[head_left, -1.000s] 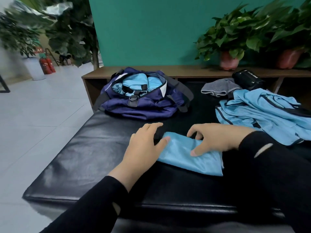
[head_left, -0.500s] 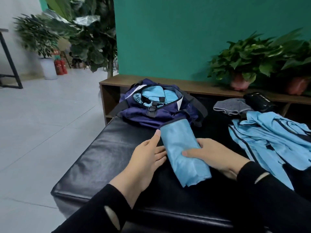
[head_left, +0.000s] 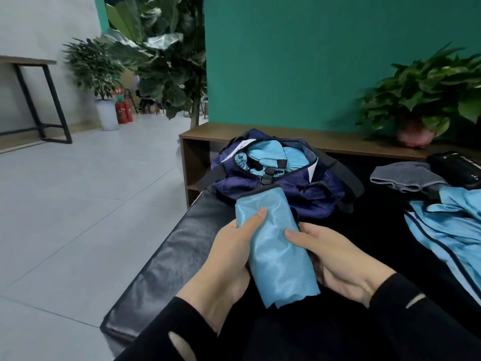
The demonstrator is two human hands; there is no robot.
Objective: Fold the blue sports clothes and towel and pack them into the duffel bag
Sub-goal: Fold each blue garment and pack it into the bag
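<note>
Head view is showing a person holding a folded light-blue garment (head_left: 276, 246) above a black padded bench (head_left: 166, 259). The left hand (head_left: 229, 259) is grasping the garment's left edge, its thumb lying across the upper face of the cloth, while the right hand (head_left: 335, 259) is gripping the right edge, thumb pressing on top and the other fingers curling underneath. The garment is lying as a long narrow bundle, its dark-trimmed far end pointing toward 12 o'clock and its loose near end hanging toward 6 o'clock between the two black sleeves.

Just beyond the bundle, at 12 o'clock, a navy duffel bag (head_left: 299, 188) is sitting on the bench with its top gaping, and other light-blue clothes (head_left: 270, 157) are already lying inside it under a black buckle strap. The far tip of the held garment is overlapping the bag's near side in the picture; whether they are touching I cannot tell.

At 3 o'clock, more blue sportswear (head_left: 447, 225) with dark stripes is lying unfolded on the bench. Toward 2 o'clock a grey towel (head_left: 400, 175) is resting beside a black pouch (head_left: 455, 170). Behind the bench a wooden shelf (head_left: 338, 142) is running along a teal wall, carrying a potted plant (head_left: 421, 100) at 1 o'clock.
</note>
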